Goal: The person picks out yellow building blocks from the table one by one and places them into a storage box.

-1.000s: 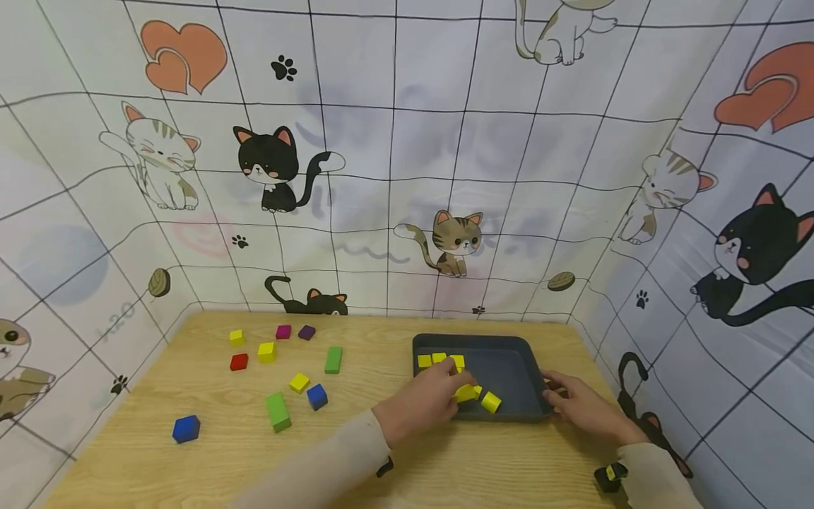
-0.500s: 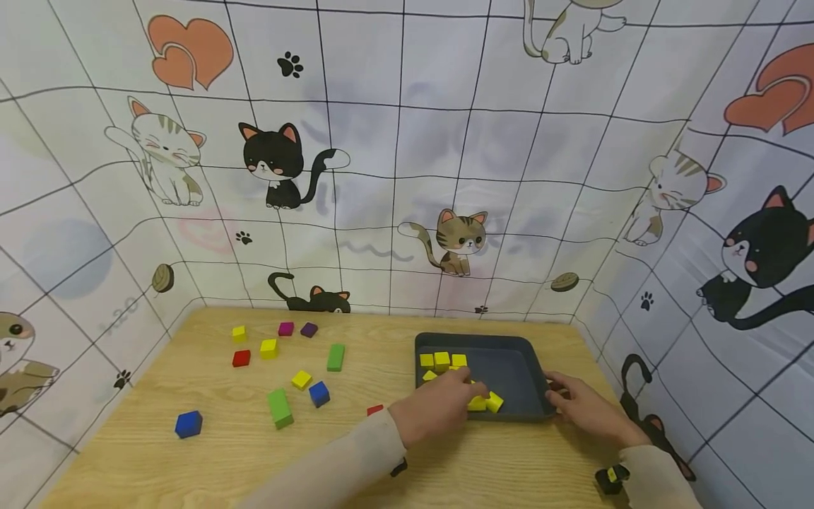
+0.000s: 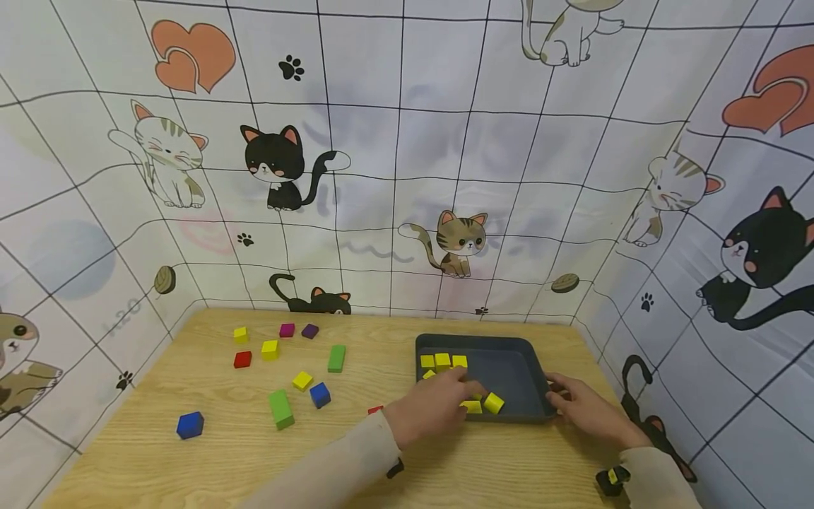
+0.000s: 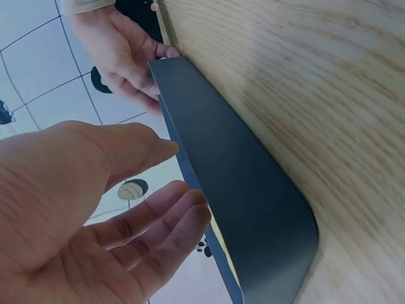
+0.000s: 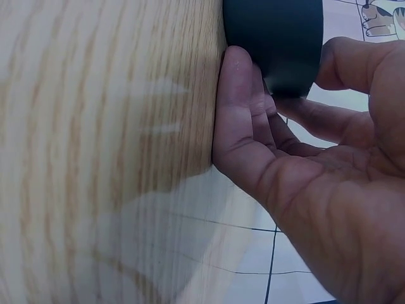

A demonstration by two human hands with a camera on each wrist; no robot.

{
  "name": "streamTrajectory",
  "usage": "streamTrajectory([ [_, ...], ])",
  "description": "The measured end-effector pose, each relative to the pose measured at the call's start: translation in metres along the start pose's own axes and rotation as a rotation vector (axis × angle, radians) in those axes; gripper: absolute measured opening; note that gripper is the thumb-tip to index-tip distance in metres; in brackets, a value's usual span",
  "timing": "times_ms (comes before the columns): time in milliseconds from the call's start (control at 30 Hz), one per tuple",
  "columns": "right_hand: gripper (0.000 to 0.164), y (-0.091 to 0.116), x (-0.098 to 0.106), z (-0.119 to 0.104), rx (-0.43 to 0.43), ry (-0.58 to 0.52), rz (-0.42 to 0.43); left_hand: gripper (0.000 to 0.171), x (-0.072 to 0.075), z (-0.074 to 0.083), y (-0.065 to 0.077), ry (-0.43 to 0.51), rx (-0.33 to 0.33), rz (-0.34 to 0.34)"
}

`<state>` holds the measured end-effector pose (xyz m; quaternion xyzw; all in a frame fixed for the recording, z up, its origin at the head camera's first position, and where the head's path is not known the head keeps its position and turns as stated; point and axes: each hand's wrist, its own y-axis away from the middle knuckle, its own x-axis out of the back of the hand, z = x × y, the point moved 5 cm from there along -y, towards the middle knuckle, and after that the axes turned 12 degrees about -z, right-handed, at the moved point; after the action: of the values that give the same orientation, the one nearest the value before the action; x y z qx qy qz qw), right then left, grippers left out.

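Note:
A dark grey tray (image 3: 509,357) lies on the right side of the wooden table. Yellow cubes (image 3: 441,361) form a row in its back left corner, and another yellow cube (image 3: 494,403) lies near its front wall. My left hand (image 3: 429,406) reaches over the front left of the tray, fingers pointing down among the cubes and partly hiding them. Its thumb and fingers stand apart in the left wrist view, with nothing visible between them. My right hand (image 3: 588,410) holds the tray's right edge, the wall between thumb and fingers in the right wrist view.
Left of the tray lie loose blocks: green blocks (image 3: 281,409), blue cubes (image 3: 190,425), yellow cubes (image 3: 270,350), a red block (image 3: 242,360), a magenta block (image 3: 287,330) and a purple one (image 3: 309,331). Another red block (image 3: 375,409) shows beside the left forearm. Cat-patterned cloth (image 3: 362,247) surrounds the table.
My left hand has shifted slightly toward the front of the tray, uncovering more cubes at the back left. A red block has come into view beside the left forearm. My right hand stays on the edge.

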<state>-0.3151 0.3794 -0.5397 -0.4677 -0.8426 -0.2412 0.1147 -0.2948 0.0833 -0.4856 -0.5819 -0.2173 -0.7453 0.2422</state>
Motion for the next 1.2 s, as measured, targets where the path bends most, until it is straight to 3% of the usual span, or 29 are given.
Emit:
streamTrajectory([
  [167, 0.057, -0.001, 0.000, -0.001, 0.006, 0.004, -0.006, 0.041, 0.010, -0.011, 0.012, -0.012, 0.014, 0.071],
  [300, 0.057, -0.001, 0.000, 0.000, 0.004, 0.008, 0.002, 0.039, 0.018, -0.031, 0.028, 0.001, 0.067, 0.108],
  [600, 0.057, 0.002, 0.001, 0.002, -0.008, 0.005, 0.013, 0.045, 0.033, -0.098, 0.077, 0.030, 0.250, 0.142],
  [800, 0.058, 0.001, 0.000, 0.003, -0.005, 0.000, 0.012, 0.042, 0.046, -0.140, 0.115, -0.032, 0.350, 0.237],
  [933, 0.058, 0.000, 0.000, 0.001, 0.011, 0.004, 0.001, 0.041, 0.055, -0.165, 0.141, -0.009, 0.396, 0.272],
  [1200, 0.058, -0.002, 0.001, 0.003, -0.005, -0.013, 0.012, 0.039, 0.054, -0.218, 0.190, -0.002, 0.514, 0.278],
])
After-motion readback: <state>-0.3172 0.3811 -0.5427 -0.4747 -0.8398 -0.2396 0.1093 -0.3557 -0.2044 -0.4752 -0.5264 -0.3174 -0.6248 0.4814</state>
